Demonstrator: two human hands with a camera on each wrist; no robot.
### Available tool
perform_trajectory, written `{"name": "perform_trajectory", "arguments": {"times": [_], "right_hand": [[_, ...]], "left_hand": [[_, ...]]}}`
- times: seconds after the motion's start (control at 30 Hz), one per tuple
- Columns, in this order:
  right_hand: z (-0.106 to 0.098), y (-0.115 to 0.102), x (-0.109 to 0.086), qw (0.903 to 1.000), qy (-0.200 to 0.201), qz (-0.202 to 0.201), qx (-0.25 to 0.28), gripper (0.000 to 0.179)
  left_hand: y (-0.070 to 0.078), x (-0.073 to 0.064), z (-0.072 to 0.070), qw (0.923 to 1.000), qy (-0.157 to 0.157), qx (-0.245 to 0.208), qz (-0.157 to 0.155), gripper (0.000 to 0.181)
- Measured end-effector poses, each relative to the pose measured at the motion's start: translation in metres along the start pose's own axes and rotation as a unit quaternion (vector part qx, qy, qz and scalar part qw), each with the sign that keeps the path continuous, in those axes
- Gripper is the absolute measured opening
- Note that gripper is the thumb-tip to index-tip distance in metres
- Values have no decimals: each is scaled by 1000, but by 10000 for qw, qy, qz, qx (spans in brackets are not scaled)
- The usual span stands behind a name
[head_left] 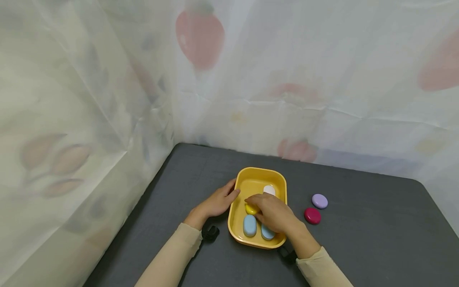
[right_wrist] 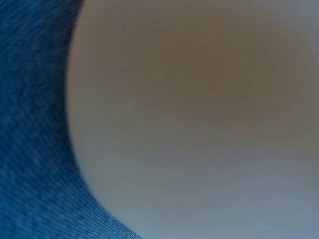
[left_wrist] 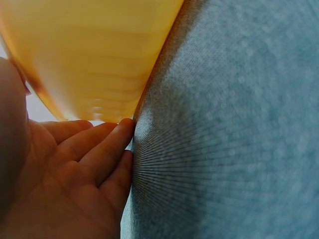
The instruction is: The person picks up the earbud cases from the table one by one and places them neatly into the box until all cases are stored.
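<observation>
A yellow tray [head_left: 258, 174] with rounded corners and raised walls sits on the dark table. My left hand [head_left: 218, 202] holds its left side, thumb at the rim; in the left wrist view the fingers [left_wrist: 107, 147] lie against the outer wall. Inside the tray, my right hand [head_left: 274, 211] pinches a smooth yellow rounded piece [head_left: 252, 209] between thumb and fingers. A light blue oval piece [head_left: 249, 225] lies just below it, and another light blue piece [head_left: 267, 232] is partly hidden under the right hand. Beyond that hand shows a white piece [head_left: 269, 190], partly covered.
Right of the tray, a lilac round piece [head_left: 319, 201] and a crimson round piece [head_left: 312, 215] lie on the dark table [head_left: 376, 223]. Pale printed curtains [head_left: 322, 71] hang behind and at the left. A blurred pale surface [right_wrist: 199, 124] fills most of the right wrist view.
</observation>
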State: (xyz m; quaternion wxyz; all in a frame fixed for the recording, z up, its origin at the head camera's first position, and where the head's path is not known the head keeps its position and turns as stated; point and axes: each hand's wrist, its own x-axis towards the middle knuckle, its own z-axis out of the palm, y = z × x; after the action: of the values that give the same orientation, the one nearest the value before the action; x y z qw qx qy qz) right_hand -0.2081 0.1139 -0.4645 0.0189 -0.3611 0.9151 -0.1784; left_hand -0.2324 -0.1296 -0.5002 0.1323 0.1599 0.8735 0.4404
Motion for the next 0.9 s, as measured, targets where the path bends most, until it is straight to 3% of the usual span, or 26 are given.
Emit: {"name": "perform_trajectory", "arguments": {"times": [0.9], "right_hand": [[-9, 0, -7, 9997, 201, -15, -144, 45]], "left_hand": [[-1, -1, 0, 10000, -21, -47, 18, 61]]}}
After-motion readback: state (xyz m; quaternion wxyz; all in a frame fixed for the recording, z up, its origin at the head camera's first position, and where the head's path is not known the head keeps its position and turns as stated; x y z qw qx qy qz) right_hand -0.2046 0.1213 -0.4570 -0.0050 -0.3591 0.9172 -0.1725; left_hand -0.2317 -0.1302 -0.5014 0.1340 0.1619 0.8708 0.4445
